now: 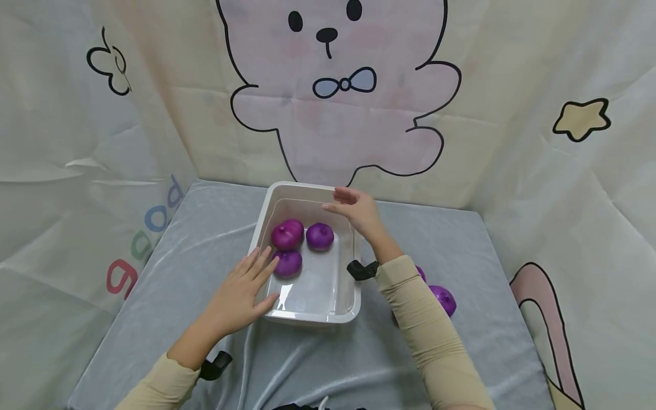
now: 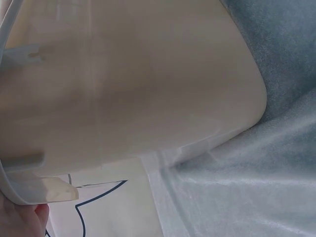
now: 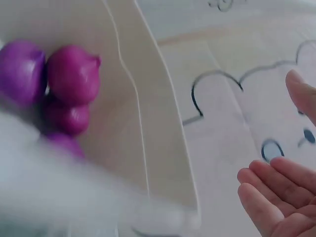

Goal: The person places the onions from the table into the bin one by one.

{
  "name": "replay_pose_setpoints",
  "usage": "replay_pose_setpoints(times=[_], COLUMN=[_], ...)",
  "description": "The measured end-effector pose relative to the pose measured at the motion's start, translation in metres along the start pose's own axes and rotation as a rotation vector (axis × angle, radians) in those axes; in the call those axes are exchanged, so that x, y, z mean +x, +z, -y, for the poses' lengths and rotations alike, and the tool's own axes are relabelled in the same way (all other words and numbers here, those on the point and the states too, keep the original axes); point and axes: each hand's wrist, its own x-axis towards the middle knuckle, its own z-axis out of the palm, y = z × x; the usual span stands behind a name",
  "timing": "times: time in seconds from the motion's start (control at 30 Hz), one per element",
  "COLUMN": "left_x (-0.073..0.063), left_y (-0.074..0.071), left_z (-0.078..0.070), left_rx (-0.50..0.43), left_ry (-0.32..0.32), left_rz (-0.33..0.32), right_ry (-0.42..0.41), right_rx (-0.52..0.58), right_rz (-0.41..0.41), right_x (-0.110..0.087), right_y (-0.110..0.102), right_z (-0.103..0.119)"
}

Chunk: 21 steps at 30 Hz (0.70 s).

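Observation:
A white plastic bin point(image 1: 318, 307) stands on the cloth-covered table with purple onions inside: a reddish one point(image 1: 288, 234), one beside it point(image 1: 320, 236) and one nearer me point(image 1: 287, 263). My left hand point(image 1: 241, 296) is at the bin's left rim with its fingers spread. The left wrist view shows the bin's outer wall point(image 2: 148, 89) and a little of that hand at the rim's corner. Over the far right corner of the bin is my right hand point(image 1: 359, 212). In the right wrist view its fingers point(image 3: 266, 173) are extended, thumb apart, with nothing between them.
More purple onions point(image 1: 443, 299) lie on the table right of the bin, partly hidden by my right forearm. Grey cloth point(image 1: 307, 370) with folds covers the table. A printed curtain point(image 1: 205, 125) hangs behind and at both sides.

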Motion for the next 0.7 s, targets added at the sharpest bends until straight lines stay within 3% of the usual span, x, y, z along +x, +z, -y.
replay_pose_setpoints(times=[0.27,0.5,0.7], left_x=[-0.001,-0.002,0.0], left_y=[0.001,0.002,0.004], left_z=[0.0,-0.001,-0.003], left_rx=[-0.011,-0.004,-0.008], left_ry=[-0.007,-0.008,-0.013], left_rz=[-0.005,-0.007,-0.004], right_ry=[0.042,0.122,0.187], right_rx=[0.003,-0.035,-0.079], right_rz=[-0.113,-0.219,-0.241], right_x=[-0.036,-0.082,-0.107], right_y=[-0.057,-0.112,-0.138], right_z=[-0.037,-0.08,-0.118])
